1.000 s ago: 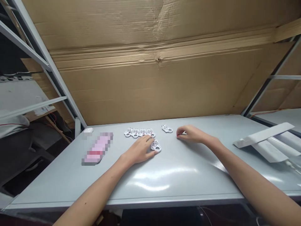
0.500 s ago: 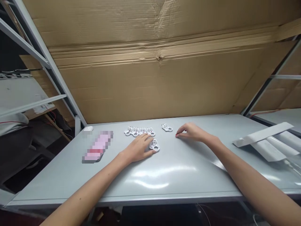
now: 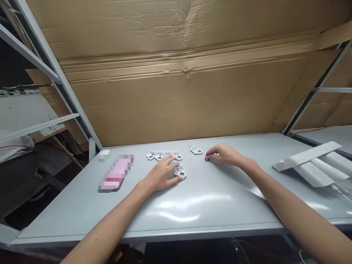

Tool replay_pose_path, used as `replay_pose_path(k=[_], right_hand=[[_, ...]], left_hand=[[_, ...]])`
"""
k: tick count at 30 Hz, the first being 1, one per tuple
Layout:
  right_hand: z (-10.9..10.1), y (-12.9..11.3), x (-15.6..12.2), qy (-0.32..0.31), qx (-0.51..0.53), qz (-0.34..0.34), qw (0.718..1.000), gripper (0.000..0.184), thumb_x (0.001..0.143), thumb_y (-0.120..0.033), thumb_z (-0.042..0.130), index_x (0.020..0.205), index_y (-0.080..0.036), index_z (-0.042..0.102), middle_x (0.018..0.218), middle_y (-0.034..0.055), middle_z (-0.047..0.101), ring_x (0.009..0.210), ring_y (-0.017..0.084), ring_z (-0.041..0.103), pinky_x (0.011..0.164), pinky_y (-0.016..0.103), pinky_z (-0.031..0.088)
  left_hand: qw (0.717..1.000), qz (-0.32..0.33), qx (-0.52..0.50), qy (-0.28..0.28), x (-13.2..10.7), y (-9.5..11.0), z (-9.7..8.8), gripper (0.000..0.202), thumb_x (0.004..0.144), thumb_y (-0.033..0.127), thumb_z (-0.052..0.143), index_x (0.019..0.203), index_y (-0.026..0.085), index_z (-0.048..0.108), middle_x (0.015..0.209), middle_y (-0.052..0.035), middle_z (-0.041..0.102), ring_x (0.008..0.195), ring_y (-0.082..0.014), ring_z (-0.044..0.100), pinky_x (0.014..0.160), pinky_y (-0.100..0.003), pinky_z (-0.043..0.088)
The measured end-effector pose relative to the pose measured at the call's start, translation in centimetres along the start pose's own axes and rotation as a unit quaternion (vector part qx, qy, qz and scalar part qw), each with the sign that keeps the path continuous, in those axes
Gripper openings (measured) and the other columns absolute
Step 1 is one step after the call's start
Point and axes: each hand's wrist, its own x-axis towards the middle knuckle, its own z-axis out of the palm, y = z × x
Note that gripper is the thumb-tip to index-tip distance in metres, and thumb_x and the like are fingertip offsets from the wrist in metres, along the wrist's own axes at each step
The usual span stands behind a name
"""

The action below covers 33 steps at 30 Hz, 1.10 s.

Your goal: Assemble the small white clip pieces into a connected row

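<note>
Four white parts [image 3: 164,155] lie side by side in a row on the table [image 3: 192,205]; a fifth part [image 3: 180,171] lies just in front of the row, under the fingertips of the flat, spread left hand [image 3: 162,174]; a sixth part [image 3: 195,150] lies apart, not yet in line; the right hand [image 3: 224,154] curls near it, and I cannot tell whether it holds anything.

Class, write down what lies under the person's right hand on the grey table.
A small red bit shows at the fingertips of the right hand on the table; anything beneath the palm is covered.
</note>
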Motion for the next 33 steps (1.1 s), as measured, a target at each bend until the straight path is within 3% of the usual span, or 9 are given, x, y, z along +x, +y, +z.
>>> replay_pose_path(k=[9,15,21,25,29,33], right_hand=[[0.2,-1.2,0.1,0.071,0.102,0.0,0.992,0.033,0.086,-0.047,0.056,0.098,-0.025,0.077,0.107,0.0043,0.075,0.099,0.028,0.067,0.083,0.035,0.051],[2.0,-2.9,0.3,0.045,0.222,-0.03,0.974,0.035,0.084,-0.051,0.061,0.095,-0.021,0.077,0.1,0.0059,0.076,0.096,0.027,0.067,0.086,0.038,0.049],[3.9,-4.9,0.2,-0.016,0.379,-0.021,0.925,0.03,0.082,-0.041,0.068,0.103,-0.021,0.075,0.098,0.0065,0.074,0.099,0.024,0.066,0.093,0.038,0.049],[4.3,-5.6,0.0,-0.056,0.496,0.009,0.866,0.03,0.085,-0.031,0.067,0.113,-0.023,0.071,0.09,0.0031,0.069,0.092,0.018,0.065,0.096,0.039,0.05],[4.3,-5.8,0.0,-0.069,0.574,0.087,0.811,0.021,0.087,-0.025,0.064,0.106,-0.021,0.072,0.091,0.0049,0.068,0.088,0.018,0.067,0.098,0.04,0.052],[4.6,-5.8,0.2,-0.077,0.592,0.11,0.794,0.014,0.087,-0.02,0.062,0.097,-0.017,0.071,0.102,0.0105,0.071,0.102,0.021,0.067,0.106,0.041,0.048]], left_hand=[[1.0,0.007,-0.011,0.006,0.1,-0.1,0.2,0.04,0.09,0.04,0.063,0.123,0.019,0.06,0.134,-0.0145,0.056,0.13,-0.0314,0.047,0.109,-0.047,0.04],[1.0,0.009,-0.014,0.001,0.2,0.0,0.2,0.04,0.091,0.038,0.061,0.126,0.019,0.058,0.132,-0.0133,0.057,0.125,-0.0295,0.05,0.104,-0.044,0.043],[1.0,0.012,-0.023,-0.002,0.3,0.2,0.0,0.04,0.092,0.037,0.06,0.127,0.019,0.057,0.127,-0.0125,0.059,0.119,-0.0281,0.054,0.101,-0.042,0.045],[1.0,0.008,-0.014,-0.011,0.3,0.2,0.0,0.041,0.092,0.039,0.059,0.128,0.019,0.056,0.126,-0.0131,0.059,0.118,-0.0294,0.054,0.1,-0.043,0.046],[1.0,0.006,-0.01,-0.009,0.2,0.2,0.1,0.042,0.092,0.039,0.058,0.13,0.02,0.056,0.129,-0.0128,0.058,0.12,-0.0298,0.053,0.101,-0.044,0.045],[1.0,0.007,-0.015,-0.007,0.3,0.2,0.2,0.04,0.092,0.038,0.058,0.129,0.021,0.056,0.127,-0.0117,0.059,0.119,-0.0288,0.053,0.1,-0.043,0.046]])
